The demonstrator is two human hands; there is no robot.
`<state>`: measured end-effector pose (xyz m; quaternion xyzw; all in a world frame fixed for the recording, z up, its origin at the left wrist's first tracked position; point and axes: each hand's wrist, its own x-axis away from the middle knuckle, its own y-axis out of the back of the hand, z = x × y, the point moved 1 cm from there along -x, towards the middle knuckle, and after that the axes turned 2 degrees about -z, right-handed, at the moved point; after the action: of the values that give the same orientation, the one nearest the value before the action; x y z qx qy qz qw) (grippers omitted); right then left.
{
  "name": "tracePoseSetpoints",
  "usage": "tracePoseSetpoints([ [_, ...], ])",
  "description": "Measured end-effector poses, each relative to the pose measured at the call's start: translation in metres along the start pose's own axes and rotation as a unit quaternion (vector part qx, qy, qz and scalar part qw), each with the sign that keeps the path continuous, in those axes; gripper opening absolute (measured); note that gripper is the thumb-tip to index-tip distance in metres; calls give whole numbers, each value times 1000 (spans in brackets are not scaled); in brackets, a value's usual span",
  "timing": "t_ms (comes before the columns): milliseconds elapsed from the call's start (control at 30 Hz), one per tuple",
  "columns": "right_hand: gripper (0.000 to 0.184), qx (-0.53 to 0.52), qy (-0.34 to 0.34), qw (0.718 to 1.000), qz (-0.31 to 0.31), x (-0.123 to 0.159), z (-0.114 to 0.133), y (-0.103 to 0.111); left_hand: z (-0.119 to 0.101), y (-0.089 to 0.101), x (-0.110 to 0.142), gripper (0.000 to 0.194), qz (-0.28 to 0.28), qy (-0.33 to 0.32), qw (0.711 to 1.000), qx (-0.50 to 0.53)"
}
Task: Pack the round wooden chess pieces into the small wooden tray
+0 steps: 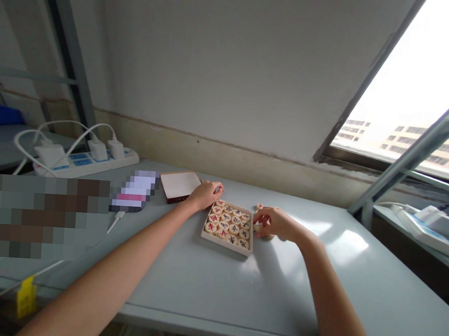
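A shallow white box on the desk holds rows of round xiangqi pieces, marked with red or black characters. My left hand rests at the box's far left corner, its fingers curled in and nothing visible in them. Just past the right edge of the box is my right hand; its thumb and fingers close on a xiangqi piece, which they partly cover. Another loose piece lies behind that hand. More pieces show partly beneath the hand, too hidden to make out.
Left of the box lies a dark red lid with its white inside up. Beyond it are a phone on a white cable and a power strip with chargers. A wall borders the grey desk; a metal post rises at right.
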<state>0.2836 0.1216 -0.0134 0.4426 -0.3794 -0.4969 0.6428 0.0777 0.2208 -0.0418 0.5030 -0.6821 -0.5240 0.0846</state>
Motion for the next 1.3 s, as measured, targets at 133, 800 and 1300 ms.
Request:
tracePoseSetpoints([
  [133,22,34,21,999,23,4,2,3,-1,-1,1,24,6,0,1000,-24],
  [800,27,-76,124,989,-30,2,29,-1,3,-8,2,24,9,-10,1000,-18],
  [1300,20,-68,58,995,41,13,19,11,6,-9,0,25,25,-6,1000,7],
])
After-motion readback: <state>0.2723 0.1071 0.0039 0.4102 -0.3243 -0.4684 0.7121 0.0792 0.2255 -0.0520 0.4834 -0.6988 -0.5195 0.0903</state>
